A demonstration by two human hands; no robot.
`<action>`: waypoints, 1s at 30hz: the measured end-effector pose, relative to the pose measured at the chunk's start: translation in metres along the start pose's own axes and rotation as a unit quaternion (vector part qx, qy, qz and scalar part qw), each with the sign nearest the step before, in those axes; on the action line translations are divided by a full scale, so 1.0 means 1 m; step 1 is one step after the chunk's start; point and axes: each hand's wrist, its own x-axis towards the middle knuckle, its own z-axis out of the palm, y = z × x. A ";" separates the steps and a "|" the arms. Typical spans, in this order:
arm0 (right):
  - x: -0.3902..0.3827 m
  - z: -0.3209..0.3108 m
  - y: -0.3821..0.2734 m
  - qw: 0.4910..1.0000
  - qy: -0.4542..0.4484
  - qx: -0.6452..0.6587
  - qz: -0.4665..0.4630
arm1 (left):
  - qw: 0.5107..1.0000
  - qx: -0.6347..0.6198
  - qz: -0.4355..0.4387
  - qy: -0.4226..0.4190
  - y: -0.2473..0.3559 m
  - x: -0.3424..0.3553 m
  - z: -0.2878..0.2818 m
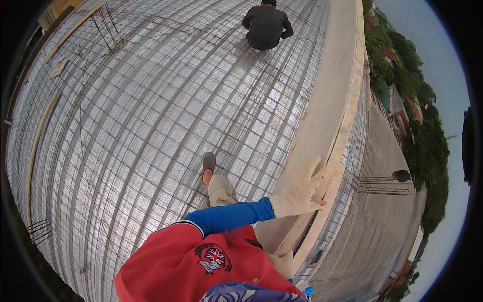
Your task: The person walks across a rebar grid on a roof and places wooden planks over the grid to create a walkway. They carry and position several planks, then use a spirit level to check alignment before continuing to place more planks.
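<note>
"What's hidden?"
"Right grip (284, 263), five o'clock: the vest (166, 256) covers part, fingers unclear."
"And at twelve?"
"Co-worker (265, 29): head (269, 2) cut by the top edge, hands hidden by the body."

Open room lies above the board (345, 128); rebar stubs (382, 185) jut rightward.

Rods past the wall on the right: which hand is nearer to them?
Left. The left hand is over the wall, left of the rods in the picture; the right hand is lower, beside the red vest, farther from them.
</note>
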 end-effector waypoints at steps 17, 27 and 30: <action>0.165 0.131 -0.345 0.996 -0.038 -0.072 0.044 | 0.974 0.106 -0.182 0.081 -0.150 0.302 -0.254; 0.234 0.245 -0.525 0.993 -0.099 -0.066 0.021 | 0.970 0.105 -0.188 0.113 -0.249 0.373 -0.444; 0.262 0.290 -0.575 0.989 -0.059 -0.132 0.006 | 0.969 0.085 -0.192 0.130 -0.285 0.397 -0.530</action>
